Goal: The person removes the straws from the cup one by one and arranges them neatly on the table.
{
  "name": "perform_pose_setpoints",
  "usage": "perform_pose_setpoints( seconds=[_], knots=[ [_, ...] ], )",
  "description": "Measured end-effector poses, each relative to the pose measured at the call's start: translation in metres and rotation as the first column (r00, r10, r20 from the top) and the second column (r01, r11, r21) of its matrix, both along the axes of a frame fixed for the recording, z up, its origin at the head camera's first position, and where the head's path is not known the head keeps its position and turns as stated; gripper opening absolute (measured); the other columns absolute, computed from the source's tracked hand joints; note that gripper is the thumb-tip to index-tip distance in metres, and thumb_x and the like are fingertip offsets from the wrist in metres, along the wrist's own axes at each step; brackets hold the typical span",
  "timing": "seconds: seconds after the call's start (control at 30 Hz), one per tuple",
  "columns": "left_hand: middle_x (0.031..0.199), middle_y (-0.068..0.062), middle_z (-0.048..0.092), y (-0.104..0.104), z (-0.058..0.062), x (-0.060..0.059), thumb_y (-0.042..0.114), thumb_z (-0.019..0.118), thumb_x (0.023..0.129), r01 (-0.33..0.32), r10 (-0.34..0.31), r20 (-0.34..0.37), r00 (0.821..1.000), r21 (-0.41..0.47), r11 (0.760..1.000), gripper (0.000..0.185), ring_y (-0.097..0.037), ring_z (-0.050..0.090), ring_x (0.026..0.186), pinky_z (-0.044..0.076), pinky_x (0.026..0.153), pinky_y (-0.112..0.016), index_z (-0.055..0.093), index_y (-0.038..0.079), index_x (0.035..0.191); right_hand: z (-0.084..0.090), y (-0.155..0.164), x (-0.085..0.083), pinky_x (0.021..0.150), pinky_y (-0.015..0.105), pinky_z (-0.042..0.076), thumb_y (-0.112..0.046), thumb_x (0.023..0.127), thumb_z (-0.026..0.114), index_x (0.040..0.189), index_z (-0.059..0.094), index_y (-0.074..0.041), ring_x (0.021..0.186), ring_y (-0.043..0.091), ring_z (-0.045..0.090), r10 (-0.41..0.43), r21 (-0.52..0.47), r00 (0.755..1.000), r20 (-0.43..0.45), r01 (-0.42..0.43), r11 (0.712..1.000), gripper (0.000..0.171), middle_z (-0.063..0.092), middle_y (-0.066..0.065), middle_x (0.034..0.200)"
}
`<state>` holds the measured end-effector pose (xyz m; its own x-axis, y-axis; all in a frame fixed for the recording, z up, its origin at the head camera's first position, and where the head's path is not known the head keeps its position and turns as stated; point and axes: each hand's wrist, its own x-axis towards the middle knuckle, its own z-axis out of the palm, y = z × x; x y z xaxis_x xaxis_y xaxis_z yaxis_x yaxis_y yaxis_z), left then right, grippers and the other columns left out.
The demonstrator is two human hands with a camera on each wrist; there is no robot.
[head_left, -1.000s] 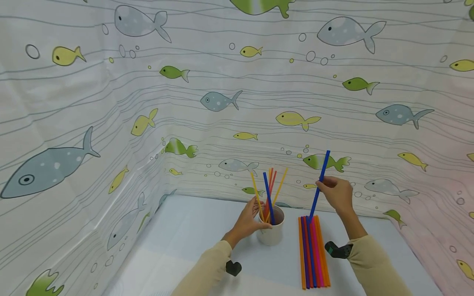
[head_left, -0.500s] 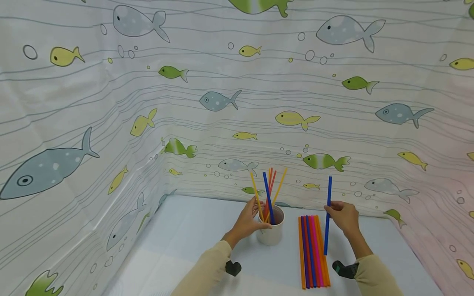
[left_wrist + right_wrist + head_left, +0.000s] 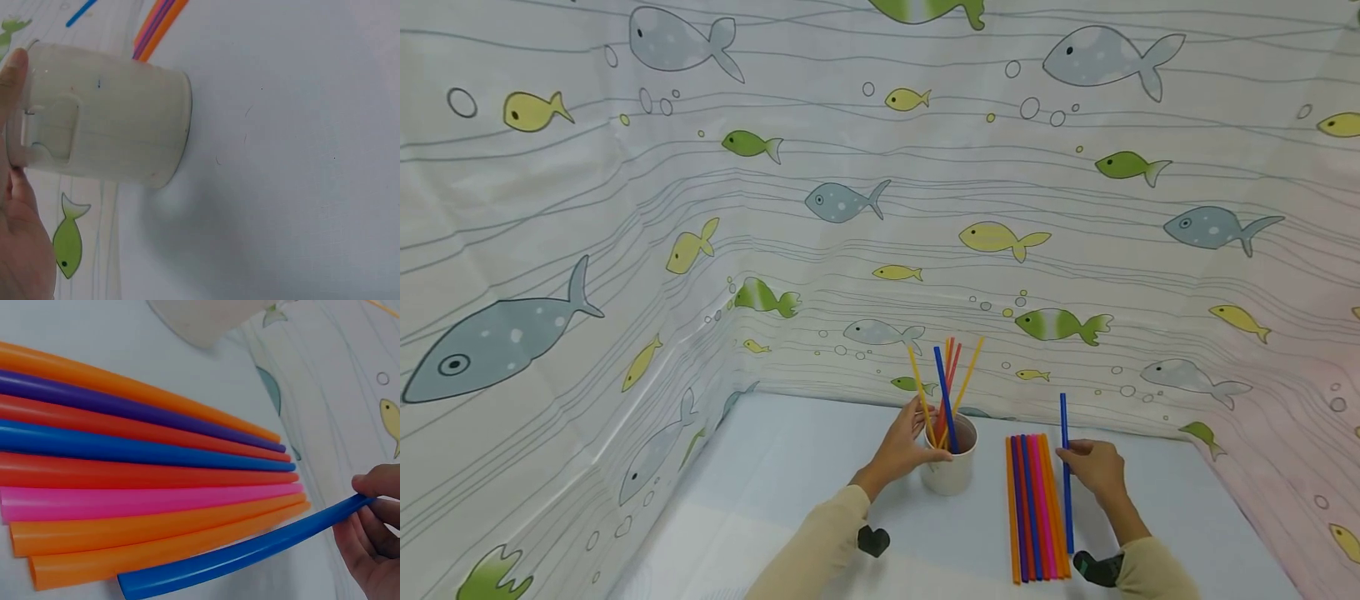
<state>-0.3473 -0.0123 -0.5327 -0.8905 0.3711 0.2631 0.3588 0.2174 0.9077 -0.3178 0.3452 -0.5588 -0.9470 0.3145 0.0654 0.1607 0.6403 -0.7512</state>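
Fingers (image 3: 369,487) of the right hand (image 3: 1097,468) are pinching a blue straw (image 3: 1065,475), laying it at the right of the row (image 3: 1033,508) on the worktop (image 3: 790,492). Left hand (image 3: 901,450) is gripping the cup (image 3: 951,471). Next, I think, comes letting go gently.

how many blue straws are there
3: one blue straw pinched by the right hand, one lying in the row on the table, one standing in the cup. More may be hidden in the cup.
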Motion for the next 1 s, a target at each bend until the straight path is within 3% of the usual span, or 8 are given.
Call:
perform_pose_setpoints(
  seconds=[0.13, 0.2, 0.3, 0.43, 0.77, 1.0],
  knots=[
    [0.142, -0.011, 0.043, 0.0, -0.002, -0.002, 0.02, 0.086, 0.074, 0.003, -0.002, -0.004, 1.0, 0.004, 1.0, 0.105, -0.024, 0.043, 0.135, 0.036, 0.108, -0.028, 0.019, 0.014, 0.155, -0.011, 0.003, -0.003, 0.063, 0.039, 0.06, -0.027, 0.091, 0.071, 0.113, 0.063, 0.013, 0.074, 0.027, 0.07, -0.012, -0.011, 0.999, 0.03, 0.012, 1.0, 0.046, 0.068, 0.027, 0.099],
    [0.142, -0.009, 0.043, 0.0, -0.002, -0.002, 0.019, 0.086, 0.074, -0.002, 0.002, -0.002, 1.0, 0.002, 1.0, 0.105, -0.023, 0.043, 0.135, 0.036, 0.108, -0.027, 0.019, 0.014, 0.155, 0.011, -0.01, 0.012, 0.063, 0.042, 0.059, -0.019, 0.089, 0.071, 0.111, 0.062, 0.016, 0.073, 0.029, 0.069, 0.002, -0.031, 0.998, 0.057, 0.0, 1.0, 0.042, 0.067, 0.029, 0.097],
    [0.142, -0.009, 0.043, 0.0, -0.001, -0.002, 0.018, 0.086, 0.074, -0.004, 0.004, 0.001, 1.0, -0.001, 1.0, 0.105, -0.022, 0.043, 0.135, 0.036, 0.108, -0.027, 0.019, 0.015, 0.155, 0.017, -0.015, 0.021, 0.07, 0.046, 0.059, -0.016, 0.089, 0.07, 0.11, 0.062, 0.017, 0.074, 0.029, 0.069, 0.011, -0.031, 0.997, 0.082, -0.009, 0.999, 0.04, 0.066, 0.03, 0.097],
    [0.141, -0.009, 0.044, 0.0, 0.0, -0.001, 0.02, 0.086, 0.074, -0.013, 0.013, 0.005, 1.0, -0.017, 1.0, 0.105, -0.021, 0.043, 0.135, 0.037, 0.107, -0.028, 0.019, 0.016, 0.155, 0.012, -0.014, 0.024, 0.07, 0.043, 0.059, -0.018, 0.089, 0.07, 0.112, 0.061, 0.018, 0.074, 0.028, 0.069, 0.021, -0.035, 0.993, 0.117, -0.017, 0.999, 0.043, 0.066, 0.031, 0.098],
    [0.14, -0.005, 0.044, -0.001, -0.001, -0.002, 0.021, 0.086, 0.074, -0.02, 0.02, 0.008, 1.0, -0.017, 1.0, 0.104, -0.017, 0.044, 0.133, 0.037, 0.107, -0.027, 0.019, 0.018, 0.155, -0.001, -0.014, 0.025, 0.06, 0.034, 0.058, -0.021, 0.085, 0.074, 0.106, 0.065, 0.017, 0.075, 0.028, 0.065, 0.02, 0.025, 0.995, 0.101, -0.023, 0.999, 0.044, 0.068, 0.028, 0.094],
    [0.139, -0.003, 0.045, -0.001, -0.001, -0.001, 0.02, 0.086, 0.074, -0.01, 0.01, 0.003, 1.0, -0.013, 1.0, 0.105, -0.016, 0.044, 0.133, 0.037, 0.108, -0.027, 0.019, 0.017, 0.155, -0.006, -0.012, 0.025, 0.064, 0.039, 0.058, -0.021, 0.085, 0.073, 0.106, 0.065, 0.016, 0.082, 0.036, 0.065, 0.015, 0.041, 0.993, 0.12, -0.02, 0.999, 0.043, 0.067, 0.03, 0.098]
  ],
)
